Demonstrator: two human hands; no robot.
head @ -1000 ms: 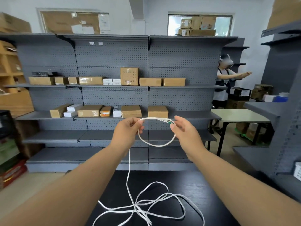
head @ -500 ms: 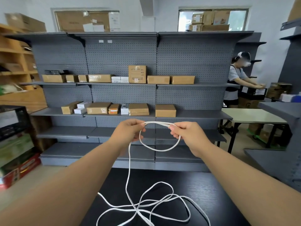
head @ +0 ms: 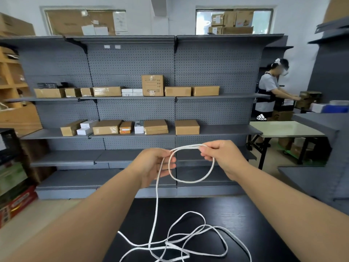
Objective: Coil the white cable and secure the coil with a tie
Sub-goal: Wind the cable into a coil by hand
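A white cable forms a small loop held in the air between both hands. My left hand grips the loop's left side, fingers curled round the strands. My right hand pinches the top right of the loop between thumb and fingers. From the left hand one strand hangs straight down to a loose tangle of cable lying on the black table. No tie is visible.
Grey pegboard shelving with several cardboard boxes stands behind the table. A person works at the far right by a pale table. Another grey shelf unit stands close on the right. Boxes sit on the floor at left.
The loop has grown larger and hangs lower. My right hand has shifted slightly right along the cable. The view has panned a little, and the person at right has bent over the boxes.
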